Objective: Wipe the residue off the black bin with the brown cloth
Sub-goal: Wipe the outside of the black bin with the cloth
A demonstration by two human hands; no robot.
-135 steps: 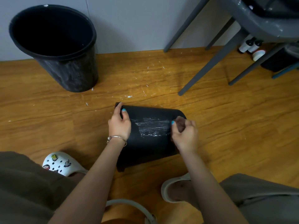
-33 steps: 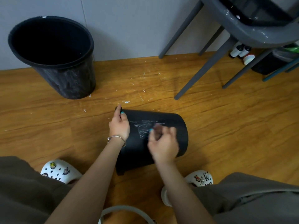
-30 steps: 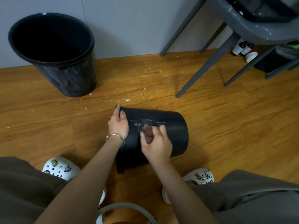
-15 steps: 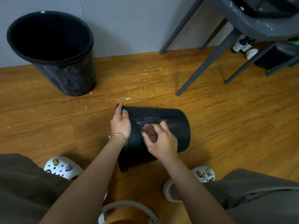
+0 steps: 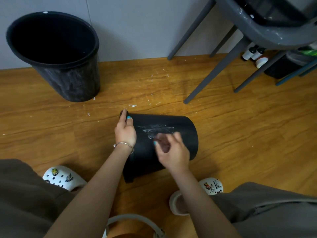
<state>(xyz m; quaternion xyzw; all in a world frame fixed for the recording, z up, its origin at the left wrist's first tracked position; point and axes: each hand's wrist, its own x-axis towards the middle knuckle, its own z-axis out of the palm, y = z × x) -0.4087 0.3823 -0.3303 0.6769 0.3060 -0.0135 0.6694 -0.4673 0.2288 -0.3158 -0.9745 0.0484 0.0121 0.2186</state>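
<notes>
Behind the tipped black bin (image 5: pixel 180 134), upright bin (image 5: pixel 68 79), chair leg (image 5: pixel 211 74).

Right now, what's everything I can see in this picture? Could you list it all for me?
black bin on its side: one, black, on the floor between the hands
residue: one whitish smear, on the upper side of the lying bin
brown cloth: one, brown, small, held in the right hand against the bin
upright bin: one, black with pale streaks, by the wall at far left
chair: one, grey, far right
bottles: two, white with dark caps, under the chair
floor: wooden, with white flecks
clogs: two, white
left hand: grips the lying bin's end
right hand: pinches the cloth
</notes>
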